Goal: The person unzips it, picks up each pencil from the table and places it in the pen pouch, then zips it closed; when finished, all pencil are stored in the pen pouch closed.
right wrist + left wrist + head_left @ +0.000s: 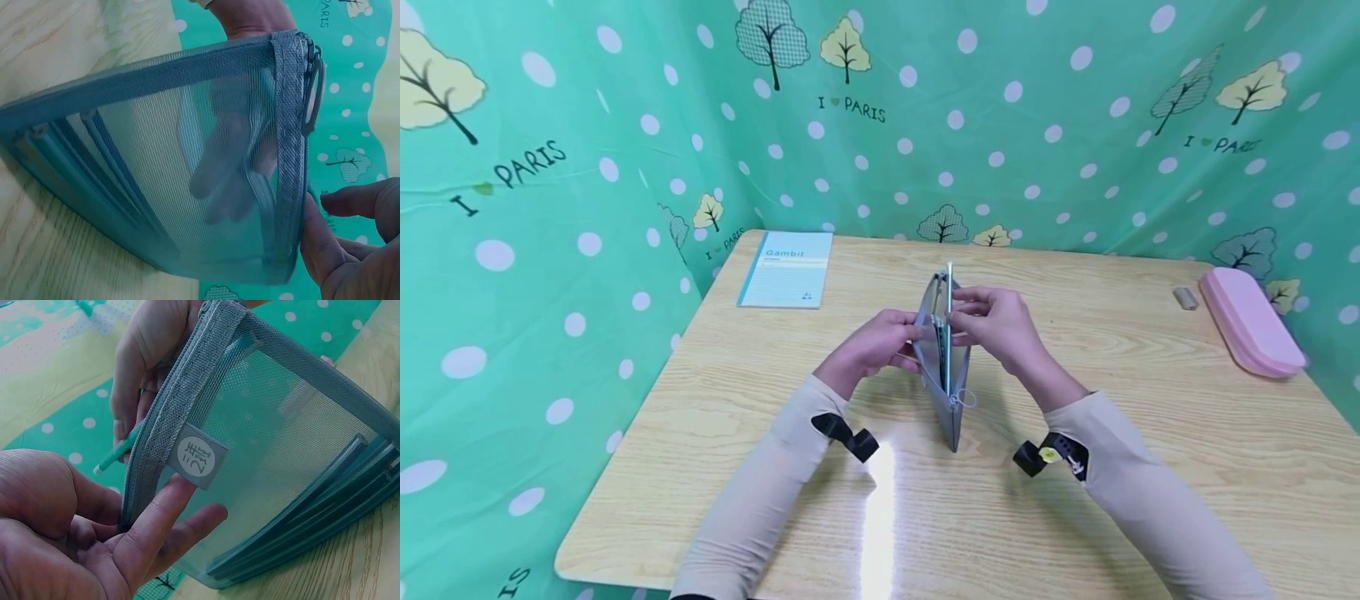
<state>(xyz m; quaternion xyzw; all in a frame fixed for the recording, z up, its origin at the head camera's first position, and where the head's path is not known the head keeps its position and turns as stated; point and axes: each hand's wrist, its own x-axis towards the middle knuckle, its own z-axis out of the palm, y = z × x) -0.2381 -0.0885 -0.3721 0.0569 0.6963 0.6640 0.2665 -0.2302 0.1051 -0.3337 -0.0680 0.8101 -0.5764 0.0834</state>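
A grey mesh zip pouch stands on edge on the table, its zipped mouth gaping upward. My left hand grips the pouch's left rim, with two fingers outside by a small round-printed label. At the opposite side, my right hand pinches a thin light-blue item that rises edge-on from the mouth; its kind is not clear. Several slim dark teal items lie along the bottom inside, blurred by the mesh. A zip pull hangs at one end of the pouch in the right wrist view.
On the wooden table, a blue-and-white Gambit notebook lies at the back left. A pink case and a small grey block lie at the right. A green dotted curtain borders the table's back and sides.
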